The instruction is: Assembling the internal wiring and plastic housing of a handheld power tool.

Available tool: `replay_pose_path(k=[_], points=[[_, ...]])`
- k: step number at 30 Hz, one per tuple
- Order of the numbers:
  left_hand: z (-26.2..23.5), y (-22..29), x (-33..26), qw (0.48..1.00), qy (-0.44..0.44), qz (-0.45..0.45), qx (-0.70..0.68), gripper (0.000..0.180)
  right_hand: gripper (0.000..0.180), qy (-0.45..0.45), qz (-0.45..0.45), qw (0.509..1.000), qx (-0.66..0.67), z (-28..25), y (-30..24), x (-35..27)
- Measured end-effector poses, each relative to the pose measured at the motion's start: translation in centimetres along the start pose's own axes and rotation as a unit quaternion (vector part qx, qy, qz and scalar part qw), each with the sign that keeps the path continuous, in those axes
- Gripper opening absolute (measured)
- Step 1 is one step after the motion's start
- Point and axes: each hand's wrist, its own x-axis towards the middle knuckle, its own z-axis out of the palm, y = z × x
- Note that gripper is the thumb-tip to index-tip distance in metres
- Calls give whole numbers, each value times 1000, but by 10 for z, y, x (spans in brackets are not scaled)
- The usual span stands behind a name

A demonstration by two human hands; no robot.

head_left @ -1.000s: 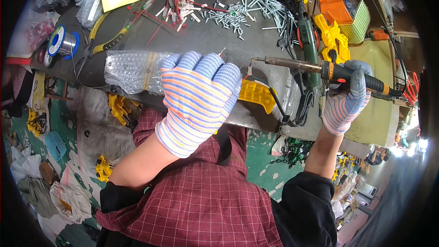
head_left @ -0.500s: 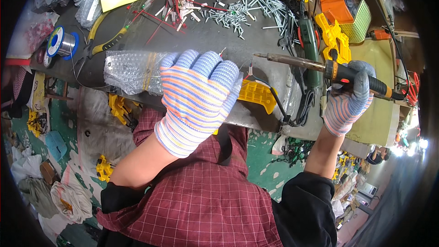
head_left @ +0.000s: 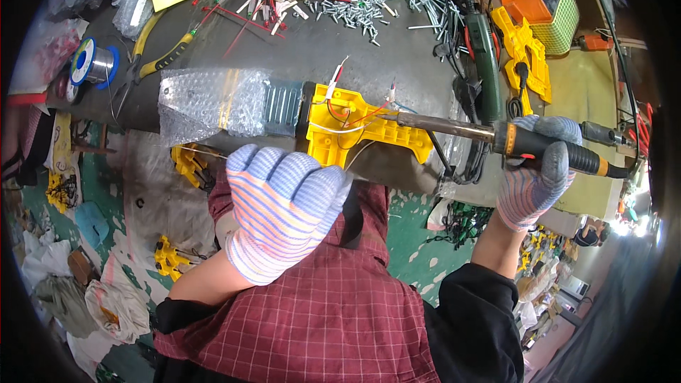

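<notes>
A yellow plastic part (head_left: 355, 131) with red and white wires lies at the near edge of the grey workbench (head_left: 298, 50). My right hand (head_left: 532, 170), in a striped glove, grips the black and orange handle of a soldering iron (head_left: 454, 126). Its metal tip points left and reaches the wires on the yellow part. My left hand (head_left: 284, 209), also gloved, hangs just below the bench edge, near the yellow part, back toward me and fingers curled. Its palm is hidden.
Bubble wrap (head_left: 206, 103) lies left of the yellow part. Farther back are a solder spool (head_left: 92, 64), yellow-handled pliers (head_left: 167, 50), several loose screws (head_left: 376, 0), a green power tool (head_left: 486, 64), more yellow parts (head_left: 525, 50) and a green basket (head_left: 557, 18).
My left hand has come off the yellow part and drawn back toward my body, uncovering the part. The soldering iron tip has moved left onto the wires.
</notes>
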Motion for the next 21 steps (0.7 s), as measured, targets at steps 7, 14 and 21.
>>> replay_pose_path(k=[7, 14, 21], points=[[11, -2, 3, 998, 34, 0, 46, 20, 37, -30, -20, 998, -55, 4, 5, -6], [13, -3, 3, 998, 29, -8, 54, 20, 37, -42, -26, 996, -72, 6, 6, -8], [14, -3, 4, 998, 43, -7, 51, 19, 38, -36, -40, 995, -80, 7, 8, -9]])
